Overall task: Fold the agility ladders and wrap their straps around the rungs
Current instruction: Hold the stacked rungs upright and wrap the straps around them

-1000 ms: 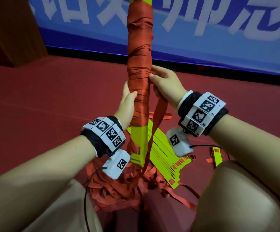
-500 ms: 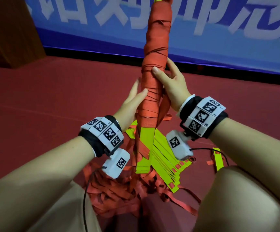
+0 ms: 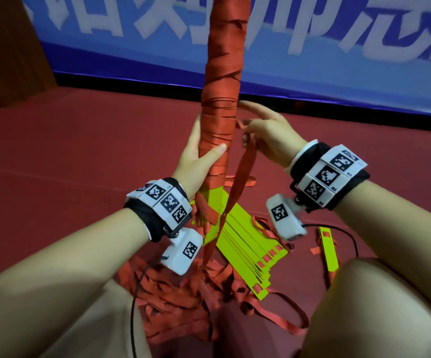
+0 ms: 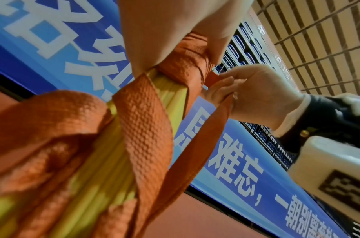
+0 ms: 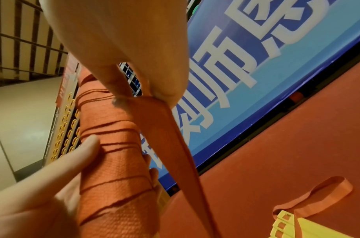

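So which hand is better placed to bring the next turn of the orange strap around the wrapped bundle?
Right. The right hand already pinches the loose orange webbing strap beside the upright strap-wrapped bundle of yellow rungs. The left hand grips the bundle itself, steadying it, so it isn't free.

A dark red floor (image 3: pixel 80 156) carries everything — a fanned stack of yellow-green rungs (image 3: pixel 250 244) lies on it, with a heap of loose orange straps (image 3: pixel 173 301) piled against the stack's near side. A single yellow-green rung (image 3: pixel 328 251) lies apart to the right, beside a thin black cable (image 3: pixel 348 235).
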A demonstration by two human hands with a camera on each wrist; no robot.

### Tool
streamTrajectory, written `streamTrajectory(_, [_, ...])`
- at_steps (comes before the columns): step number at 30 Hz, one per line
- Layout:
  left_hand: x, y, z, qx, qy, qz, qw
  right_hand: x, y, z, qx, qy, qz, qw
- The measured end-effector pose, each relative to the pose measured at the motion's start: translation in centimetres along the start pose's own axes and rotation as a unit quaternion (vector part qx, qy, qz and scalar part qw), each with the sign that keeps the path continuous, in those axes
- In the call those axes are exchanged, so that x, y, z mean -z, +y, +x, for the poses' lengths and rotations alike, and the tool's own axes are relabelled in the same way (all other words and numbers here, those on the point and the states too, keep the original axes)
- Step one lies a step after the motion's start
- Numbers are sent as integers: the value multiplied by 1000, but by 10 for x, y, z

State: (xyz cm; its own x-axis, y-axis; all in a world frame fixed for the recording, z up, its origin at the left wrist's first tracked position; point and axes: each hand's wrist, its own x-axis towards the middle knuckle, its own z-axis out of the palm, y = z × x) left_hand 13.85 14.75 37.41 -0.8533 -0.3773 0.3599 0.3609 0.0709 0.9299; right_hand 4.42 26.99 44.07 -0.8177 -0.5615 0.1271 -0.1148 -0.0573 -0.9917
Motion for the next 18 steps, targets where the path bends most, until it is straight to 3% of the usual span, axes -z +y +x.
streamTrajectory(2, [0,3,0,-9,8,29,999,-3,-2,-3,-8,-11,-47,999])
streamTrajectory(6, [-1,7,-8,-20,2,52,998,-12,-9,-14,46,-27,-144,988])
streamTrajectory(13, [-1,12,-26,12,8,0,1000,-36,-13,-33,56,17,-23,998])
streamTrajectory(18, [3,23,-39,5,-12,-36,999,-46,-16,-47,129,17,10,991])
